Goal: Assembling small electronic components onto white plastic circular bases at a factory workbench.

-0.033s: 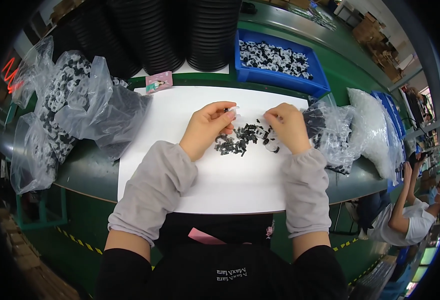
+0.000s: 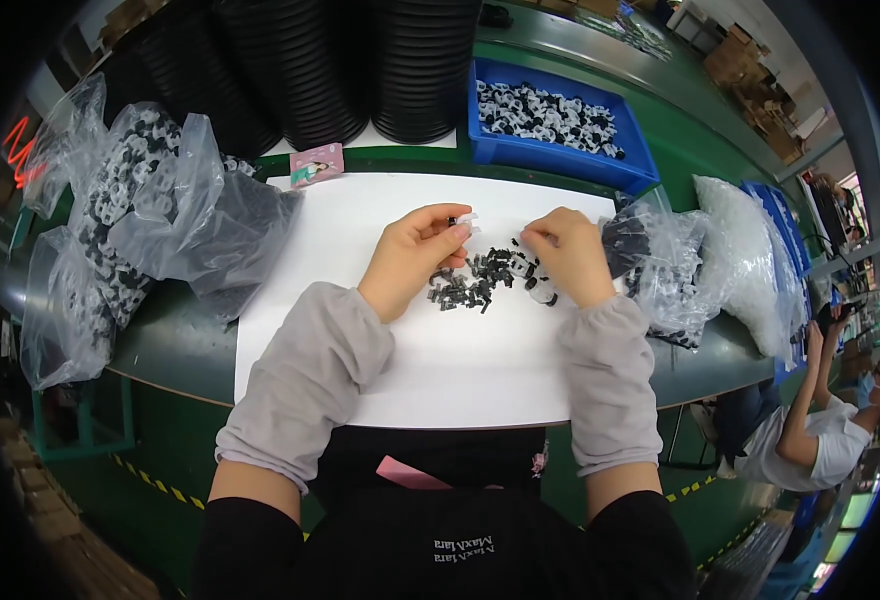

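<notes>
while left hand grip pinches small clear plastic piece, right hand curls, grip unclear, over black clips.

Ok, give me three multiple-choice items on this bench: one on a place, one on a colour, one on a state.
1. Where does the pile of small black parts lie?
A. on the white sheet
B. in the bin
C. on the floor

2. What colour is the bin behind the sheet?
A. red
B. blue
C. yellow

3. What is the left hand doing?
A. lying flat and open
B. pinching a small part in its fingers
C. gripping a bag

Answers: 1 A, the pile sits on the sheet between the hands. 2 B, its walls are blue. 3 B, the fingertips close on a small piece.
</notes>
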The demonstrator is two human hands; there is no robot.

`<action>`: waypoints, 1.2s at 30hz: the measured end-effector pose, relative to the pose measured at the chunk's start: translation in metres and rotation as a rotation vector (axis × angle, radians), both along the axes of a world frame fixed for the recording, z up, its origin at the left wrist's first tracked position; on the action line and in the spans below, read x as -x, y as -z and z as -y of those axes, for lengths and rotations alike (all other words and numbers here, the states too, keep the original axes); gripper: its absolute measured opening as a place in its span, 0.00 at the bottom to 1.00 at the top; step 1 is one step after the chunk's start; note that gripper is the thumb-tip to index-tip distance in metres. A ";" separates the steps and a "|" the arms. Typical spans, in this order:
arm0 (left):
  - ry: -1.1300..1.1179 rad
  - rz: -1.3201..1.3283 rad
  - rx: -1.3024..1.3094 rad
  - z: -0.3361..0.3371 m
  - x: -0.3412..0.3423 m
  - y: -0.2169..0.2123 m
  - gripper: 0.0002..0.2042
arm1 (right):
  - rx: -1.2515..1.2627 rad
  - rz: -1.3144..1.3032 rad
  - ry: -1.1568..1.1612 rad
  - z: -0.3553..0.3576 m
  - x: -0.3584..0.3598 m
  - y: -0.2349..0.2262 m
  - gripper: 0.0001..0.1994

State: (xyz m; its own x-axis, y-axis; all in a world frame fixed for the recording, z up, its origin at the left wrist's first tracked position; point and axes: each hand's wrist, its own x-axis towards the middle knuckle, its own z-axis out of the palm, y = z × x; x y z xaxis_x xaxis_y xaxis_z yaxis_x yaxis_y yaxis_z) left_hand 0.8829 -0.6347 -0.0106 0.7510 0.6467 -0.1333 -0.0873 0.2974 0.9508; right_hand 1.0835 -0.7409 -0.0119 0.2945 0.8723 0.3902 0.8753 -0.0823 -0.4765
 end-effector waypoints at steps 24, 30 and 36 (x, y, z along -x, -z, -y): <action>0.049 0.147 0.254 -0.007 0.005 0.001 0.11 | -0.068 -0.658 -0.085 0.003 0.031 -0.013 0.07; 0.153 0.200 0.363 -0.004 0.004 0.003 0.10 | -0.281 -0.492 -0.301 0.000 0.058 -0.020 0.05; 0.222 0.255 0.372 0.000 0.004 0.001 0.11 | -0.381 -0.342 -0.265 -0.002 0.062 -0.016 0.06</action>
State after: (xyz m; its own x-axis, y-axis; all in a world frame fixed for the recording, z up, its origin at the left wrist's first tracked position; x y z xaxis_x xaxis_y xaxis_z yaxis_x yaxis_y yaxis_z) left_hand 0.8786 -0.6351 -0.0119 0.9039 0.4111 -0.1184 -0.1994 0.6497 0.7335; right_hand 1.0218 -0.7394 0.0038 0.2500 0.7502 0.6121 0.6333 0.3515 -0.6895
